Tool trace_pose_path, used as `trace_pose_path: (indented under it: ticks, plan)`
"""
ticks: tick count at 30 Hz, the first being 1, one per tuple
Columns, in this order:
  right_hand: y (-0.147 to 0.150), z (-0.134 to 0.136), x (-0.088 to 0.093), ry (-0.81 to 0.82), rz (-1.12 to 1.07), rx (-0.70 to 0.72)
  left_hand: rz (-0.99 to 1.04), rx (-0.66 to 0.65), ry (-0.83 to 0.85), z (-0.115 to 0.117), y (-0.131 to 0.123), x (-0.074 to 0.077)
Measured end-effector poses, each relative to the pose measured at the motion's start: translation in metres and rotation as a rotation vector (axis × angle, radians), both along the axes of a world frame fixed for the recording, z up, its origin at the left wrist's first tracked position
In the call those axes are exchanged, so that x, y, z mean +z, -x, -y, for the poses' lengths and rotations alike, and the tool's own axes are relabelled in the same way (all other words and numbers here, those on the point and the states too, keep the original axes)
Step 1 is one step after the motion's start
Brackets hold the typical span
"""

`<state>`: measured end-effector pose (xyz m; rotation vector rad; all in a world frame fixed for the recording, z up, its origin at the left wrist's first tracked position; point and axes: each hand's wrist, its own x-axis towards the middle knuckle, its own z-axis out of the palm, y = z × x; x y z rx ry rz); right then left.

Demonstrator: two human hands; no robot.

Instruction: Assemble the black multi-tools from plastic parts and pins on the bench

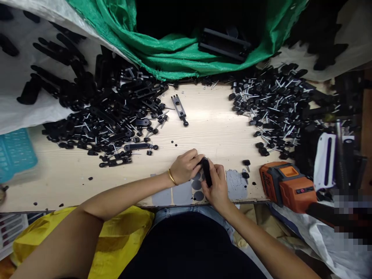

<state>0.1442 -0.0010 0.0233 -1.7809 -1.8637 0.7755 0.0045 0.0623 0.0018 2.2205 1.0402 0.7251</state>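
Observation:
A black elongated plastic part (207, 173) with a rounded top end is held between my two hands over the front edge of the table. My right hand (217, 190) is closed around its side and lower end. My left hand (186, 167), with a gold bangle at the wrist, pinches at its upper end; what exactly lies between those fingertips is partly hidden. Beneath the hands lies a sheet with dark round stickers (198, 195), flanked by grey sheet pieces (182, 193). A forked black arm (179, 110) lies farther back on the table.
Black arms and thumb screws form a heap (116, 120) at left; more black-headed screws (270, 104) are piled at right. An orange cordless power tool (290, 186) lies at front right. A green sack (174, 54) stands behind, and a blue basket (17, 155) at far left.

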Motion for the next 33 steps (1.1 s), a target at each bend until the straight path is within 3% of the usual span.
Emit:
trace_pose_path:
  ticks: [4, 14, 21, 29, 33]
  plan:
    - [0.0, 0.0, -0.001, -0.003, 0.0, 0.004, 0.058, 0.333, 0.072, 0.015, -0.015, 0.002]
    - [0.003, 0.001, -0.002, -0.027, 0.028, -0.022, 0.067, 0.475, 0.103, 0.038, -0.029, 0.0]
    - [0.004, 0.0, -0.001, -0.014, 0.017, -0.029, 0.125, 0.379, 0.079, 0.032, -0.021, -0.007]
    - [0.0, 0.001, 0.002, -0.036, 0.005, 0.011, 0.08, 0.161, 0.065, 0.013, -0.006, -0.007]
    - [0.002, -0.001, -0.001, -0.025, 0.035, 0.011, 0.06, 0.169, 0.078, 0.012, -0.006, -0.007]
